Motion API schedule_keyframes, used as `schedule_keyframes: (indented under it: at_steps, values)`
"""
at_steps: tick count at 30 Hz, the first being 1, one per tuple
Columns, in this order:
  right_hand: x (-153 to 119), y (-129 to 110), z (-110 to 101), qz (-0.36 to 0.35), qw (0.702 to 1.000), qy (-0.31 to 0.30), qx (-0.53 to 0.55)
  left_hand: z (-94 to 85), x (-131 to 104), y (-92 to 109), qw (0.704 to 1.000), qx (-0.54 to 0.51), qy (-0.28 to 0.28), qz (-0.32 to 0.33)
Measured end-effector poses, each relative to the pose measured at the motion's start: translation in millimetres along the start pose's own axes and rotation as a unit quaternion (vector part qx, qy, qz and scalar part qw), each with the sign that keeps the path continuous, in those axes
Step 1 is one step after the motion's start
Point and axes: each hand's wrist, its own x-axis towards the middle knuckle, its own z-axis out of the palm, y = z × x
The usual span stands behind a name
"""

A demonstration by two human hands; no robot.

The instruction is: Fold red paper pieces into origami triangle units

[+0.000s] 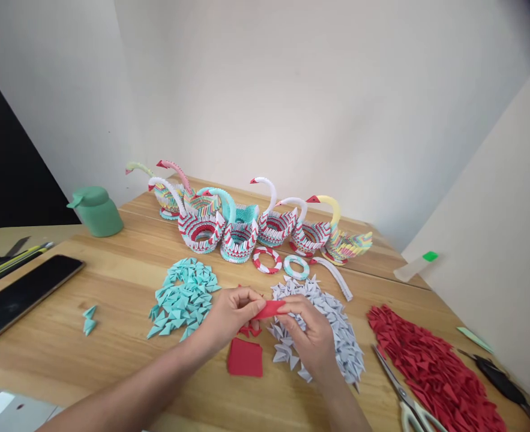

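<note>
A folded red paper strip (270, 309) is held level between both hands above the table. My left hand (236, 311) pinches its left end between thumb and fingers. The right end is pinched in my right hand (307, 327). Below lies a stack of red paper squares (245, 358) near the front edge. Partly hidden behind my left hand are a few small red folded pieces (251, 329). Turquoise folded pieces (183, 297) are heaped to the left, and a pile of pale grey pieces (343, 336) lies behind and beside my right hand.
Several paper swans (201, 231) stand at the back, with two paper rings (267, 260) before them. Red pieces (436, 372) and scissors (402, 393) lie right. A phone (26, 294) and a green container (97, 213) are left; a glue bottle (415, 268) stands back right.
</note>
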Motion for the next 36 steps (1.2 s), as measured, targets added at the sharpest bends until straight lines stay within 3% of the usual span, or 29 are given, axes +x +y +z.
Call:
schedule_keyframes:
  at_steps: [6,9,13,23,36]
  values:
    - [-3,0,-4,0.043,0.999,0.009,0.029,0.1,-5,7,0.994,0.070,-0.065,0.053]
    - [-4,-1,-5,0.055,0.998,0.021,0.038,3.0,-6,7,0.989,0.122,-0.028,0.084]
    - [-4,-1,-5,0.074,0.996,0.016,0.048,6.6,-5,4,0.986,0.145,0.003,0.079]
    - [-16,11,0,0.200,0.978,0.045,0.047,9.5,-3,-6,0.997,0.050,-0.001,0.051]
    - [-8,4,-2,0.129,0.991,0.047,-0.001,9.5,-1,-12,0.997,0.077,0.000,0.027]
